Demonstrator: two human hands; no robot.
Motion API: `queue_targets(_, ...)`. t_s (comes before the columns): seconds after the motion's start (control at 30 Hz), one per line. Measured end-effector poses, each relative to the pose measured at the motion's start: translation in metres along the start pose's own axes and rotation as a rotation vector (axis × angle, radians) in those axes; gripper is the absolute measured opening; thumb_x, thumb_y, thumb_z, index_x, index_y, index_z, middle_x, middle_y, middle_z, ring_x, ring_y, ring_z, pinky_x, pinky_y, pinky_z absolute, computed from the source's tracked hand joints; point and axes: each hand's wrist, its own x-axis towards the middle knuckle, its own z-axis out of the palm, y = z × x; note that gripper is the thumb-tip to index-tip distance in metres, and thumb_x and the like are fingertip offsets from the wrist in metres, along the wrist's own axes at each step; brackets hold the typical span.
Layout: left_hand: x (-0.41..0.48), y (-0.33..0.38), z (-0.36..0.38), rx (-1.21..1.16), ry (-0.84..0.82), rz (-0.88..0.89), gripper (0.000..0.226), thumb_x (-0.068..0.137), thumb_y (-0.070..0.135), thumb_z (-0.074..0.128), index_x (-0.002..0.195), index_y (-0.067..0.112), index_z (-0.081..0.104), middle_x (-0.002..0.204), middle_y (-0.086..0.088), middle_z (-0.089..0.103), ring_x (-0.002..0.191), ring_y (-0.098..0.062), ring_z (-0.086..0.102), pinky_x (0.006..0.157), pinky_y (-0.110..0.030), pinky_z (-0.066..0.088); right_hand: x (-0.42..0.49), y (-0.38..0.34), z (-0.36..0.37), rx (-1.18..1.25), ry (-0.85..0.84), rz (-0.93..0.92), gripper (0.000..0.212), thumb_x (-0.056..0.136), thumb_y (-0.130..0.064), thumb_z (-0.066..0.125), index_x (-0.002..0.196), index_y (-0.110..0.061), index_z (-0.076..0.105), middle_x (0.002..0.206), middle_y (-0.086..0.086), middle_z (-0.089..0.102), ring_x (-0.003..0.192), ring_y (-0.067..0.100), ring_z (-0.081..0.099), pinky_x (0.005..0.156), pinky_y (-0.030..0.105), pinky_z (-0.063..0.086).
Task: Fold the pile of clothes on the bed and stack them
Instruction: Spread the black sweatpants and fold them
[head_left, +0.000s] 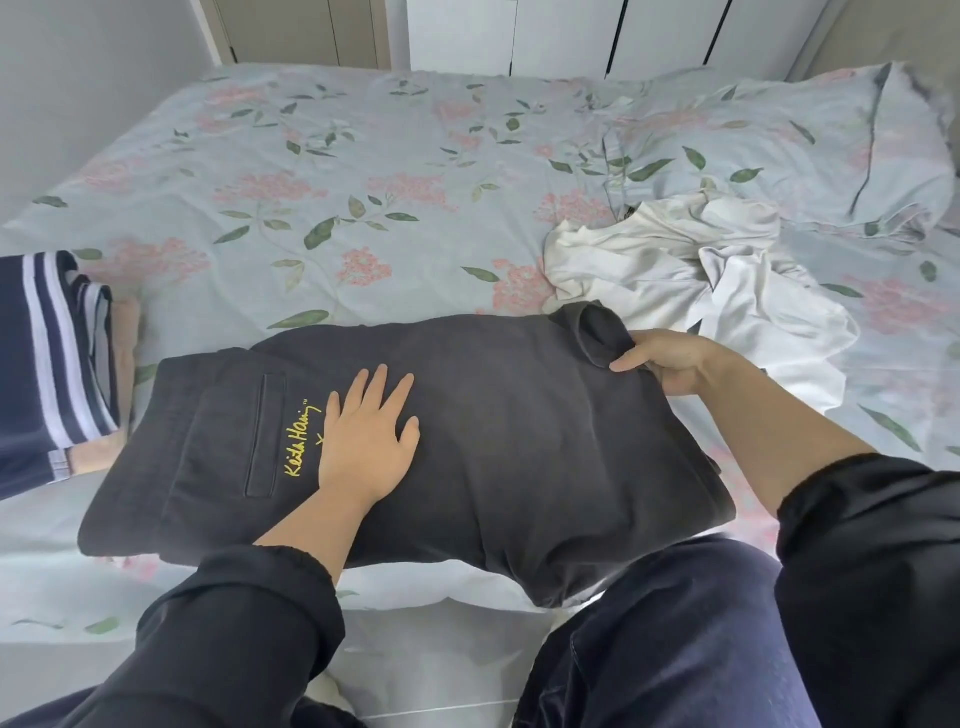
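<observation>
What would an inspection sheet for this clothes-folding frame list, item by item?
Surface: bed with a wrinkled floral sheet.
Job's things: dark grey garment with yellow lettering, at the near edge; white clothes crumpled at right; navy striped garment at the left edge.
Clutter: nothing seen.
Hands: left hand flat on the dark grey garment; right hand grips its far right corner.
Cables: nothing seen.
Surroundings: pillow far right; cupboard doors behind the bed.

Dark folded trousers (519, 441) beside crumpled white clothes (691, 275).
</observation>
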Motion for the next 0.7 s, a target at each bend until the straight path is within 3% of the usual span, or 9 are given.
queue_targets(0.07, 0.0, 0.0, 0.0, 0.0, -0.002, -0.004, 0.056, 0.097, 0.047, 0.022, 0.15, 0.033, 0.013, 0.159, -0.001, 0.012, 0.147, -0.022, 0.006, 0.117, -0.046, 0.008, 0.001, 0.002, 0.003, 0.026, 0.102, 0.015, 0.025, 0.088, -0.006, 0.058, 0.113, -0.005, 0.063, 0.094, 0.007, 0.071, 0.082, 0.021, 0.068, 0.071, 0.033, 0.054)
queue_targets(0.17, 0.001, 0.0, 0.0, -0.009, -0.006, -0.007, 0.055, 0.097, 0.046, 0.022, 0.15, 0.033, 0.013, 0.159, 0.0, 0.012, 0.147, -0.021, 0.006, 0.117, -0.046, 0.007, 0.015, 0.002, 0.002, 0.069, 0.55, -0.242, 0.024, 0.093, -0.018, 0.058, 0.108, 0.0, 0.065, 0.081, 0.004, 0.066, 0.074, 0.018, 0.062, 0.061, 0.023, 0.049)
queue_targets(0.23, 0.001, 0.0, 0.0, -0.02, -0.001, -0.005, 0.055, 0.098, 0.045, 0.023, 0.15, 0.032, 0.015, 0.159, 0.0, 0.013, 0.147, -0.021, 0.006, 0.117, -0.046, 0.008, 0.021, 0.003, 0.001, -0.332, 0.809, -0.355, 0.025, 0.094, -0.022, 0.056, 0.087, 0.001, 0.064, 0.078, 0.011, 0.064, 0.081, 0.029, 0.061, 0.063, 0.024, 0.042)
queue_targets(0.27, 0.0, 0.001, -0.001, -0.024, -0.001, -0.003, 0.054, 0.098, 0.044, 0.024, 0.15, 0.031, 0.016, 0.159, 0.0, 0.013, 0.147, -0.021, 0.007, 0.117, -0.046, 0.008, 0.021, 0.005, 0.004, -0.526, 0.832, -0.324, 0.03, 0.094, -0.025, 0.055, 0.078, -0.001, 0.061, 0.081, 0.016, 0.063, 0.088, 0.034, 0.061, 0.067, 0.027, 0.039)
queue_targets(0.33, 0.0, 0.001, -0.001, -0.019, -0.002, -0.004, 0.054, 0.098, 0.043, 0.024, 0.15, 0.031, 0.016, 0.159, -0.001, 0.013, 0.147, -0.021, 0.007, 0.117, -0.046, 0.008, 0.023, 0.01, 0.007, -0.628, 0.782, -0.194, 0.044, 0.095, -0.038, 0.051, 0.069, -0.002, 0.055, 0.083, 0.018, 0.061, 0.099, 0.037, 0.059, 0.074, 0.031, 0.037)
queue_targets(0.43, 0.001, 0.001, -0.001, -0.013, -0.003, -0.003, 0.055, 0.098, 0.043, 0.024, 0.151, 0.031, 0.016, 0.159, -0.001, 0.013, 0.146, -0.022, 0.007, 0.117, -0.047, 0.009, 0.013, 0.01, 0.0, -0.378, 0.692, -0.057, 0.073, 0.089, -0.063, 0.04, 0.12, 0.002, 0.057, 0.12, 0.016, 0.059, 0.116, 0.032, 0.053, 0.092, 0.034, 0.039)
queue_targets(0.53, 0.0, 0.001, -0.001, -0.023, 0.004, 0.002, 0.054, 0.098, 0.043, 0.025, 0.15, 0.03, 0.018, 0.159, -0.002, 0.015, 0.146, -0.023, 0.009, 0.117, -0.047, 0.01, -0.014, 0.019, -0.008, -0.364, 0.483, 0.034, 0.081, 0.074, -0.079, 0.045, 0.115, -0.012, 0.062, 0.112, 0.006, 0.064, 0.099, 0.025, 0.061, 0.086, 0.034, 0.048)
queue_targets(0.63, 0.001, 0.001, -0.001, -0.017, 0.0, -0.004, 0.054, 0.098, 0.042, 0.024, 0.15, 0.03, 0.018, 0.159, -0.002, 0.015, 0.146, -0.022, 0.009, 0.117, -0.047, 0.01, -0.031, 0.034, -0.014, -0.484, 0.272, 0.106, 0.065, 0.068, -0.063, 0.071, 0.109, -0.013, 0.066, 0.107, 0.002, 0.069, 0.099, 0.022, 0.065, 0.097, 0.037, 0.048)
queue_targets(0.7, 0.001, 0.001, -0.002, -0.012, 0.001, -0.007, 0.054, 0.098, 0.042, 0.024, 0.15, 0.029, 0.017, 0.159, -0.002, 0.015, 0.146, -0.022, 0.009, 0.117, -0.047, 0.01, -0.034, 0.04, -0.015, -0.462, 0.254, 0.065, 0.053, 0.077, -0.047, 0.072, 0.112, -0.009, 0.063, 0.11, 0.004, 0.067, 0.098, 0.021, 0.065, 0.094, 0.038, 0.049)
